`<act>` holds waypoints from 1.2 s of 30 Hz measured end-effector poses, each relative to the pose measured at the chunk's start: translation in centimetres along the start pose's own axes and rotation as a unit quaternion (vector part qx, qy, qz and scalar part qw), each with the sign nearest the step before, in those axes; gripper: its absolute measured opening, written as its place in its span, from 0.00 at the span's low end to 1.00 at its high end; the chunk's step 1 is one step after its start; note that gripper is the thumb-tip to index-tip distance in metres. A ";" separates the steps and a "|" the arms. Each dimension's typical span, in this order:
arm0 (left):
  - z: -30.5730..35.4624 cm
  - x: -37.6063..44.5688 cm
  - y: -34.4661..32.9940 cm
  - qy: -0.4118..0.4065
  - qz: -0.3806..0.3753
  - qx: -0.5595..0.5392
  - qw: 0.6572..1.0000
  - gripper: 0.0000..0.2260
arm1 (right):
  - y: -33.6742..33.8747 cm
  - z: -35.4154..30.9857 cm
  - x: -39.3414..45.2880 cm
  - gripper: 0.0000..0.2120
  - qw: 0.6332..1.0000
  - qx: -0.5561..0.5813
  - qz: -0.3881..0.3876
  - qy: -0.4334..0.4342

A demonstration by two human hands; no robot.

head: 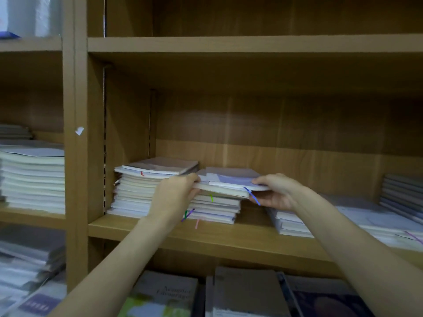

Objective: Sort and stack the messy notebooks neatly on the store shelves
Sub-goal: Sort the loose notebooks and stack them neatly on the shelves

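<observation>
Head view puts you square to a brown wood-grain shelf [229, 236], and everything below is placed from that board. Your left hand [174, 195] and right hand [278, 193] each grip one end of a thin bundle of notebooks [231, 181], fingers curled under it and thumbs on top, holding it flat just above the middle stack [217, 209] that sits on the board. The bundle has pale lilac and grey matte covers, cream page edges and a blue ribbon [251, 195] hanging from its right front edge. The middle stack shows soft, uneven paper edges with green, purple and pink ribbon tails poking out. Touching its left side stands a taller stack [135, 191], its top books skewed. Toward the board's right end lie flat white notebooks [366, 220], and beyond them a neat grey pile [402, 193]. Below the board, glossy book covers [247, 291] lie face up. Left of the upright panel, a thick cream stack [34, 179] rests on a neighbouring shelf.
</observation>
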State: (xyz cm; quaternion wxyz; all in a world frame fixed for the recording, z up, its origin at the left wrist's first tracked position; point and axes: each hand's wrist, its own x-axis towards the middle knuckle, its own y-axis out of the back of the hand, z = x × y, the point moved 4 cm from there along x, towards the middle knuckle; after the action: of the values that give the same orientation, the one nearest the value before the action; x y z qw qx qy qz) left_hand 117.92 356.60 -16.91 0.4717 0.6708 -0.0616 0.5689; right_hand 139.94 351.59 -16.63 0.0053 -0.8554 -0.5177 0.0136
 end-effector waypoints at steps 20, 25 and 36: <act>15.5 5.2 -3.2 0.328 -0.119 -0.764 0.543 0.04 | 20.5 -5.3 -7.4 0.07 0.960 0.029 0.185 0.206; 16.8 5.7 -4.3 0.343 -0.092 -0.727 0.588 0.03 | 26.2 0.0 -6.3 0.09 0.942 -0.148 0.283 0.103; 22.7 6.2 -8.2 0.342 -0.123 -0.738 0.569 0.04 | 26.3 -2.7 -9.6 0.28 0.856 -0.423 0.223 0.199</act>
State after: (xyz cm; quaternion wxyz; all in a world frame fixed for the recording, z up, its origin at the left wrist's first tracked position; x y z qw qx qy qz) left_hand 141.19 347.95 -14.33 0.8544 -0.1532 -0.2111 0.4493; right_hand 158.88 330.86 -14.42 -0.2568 -0.8523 -0.2571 -0.3762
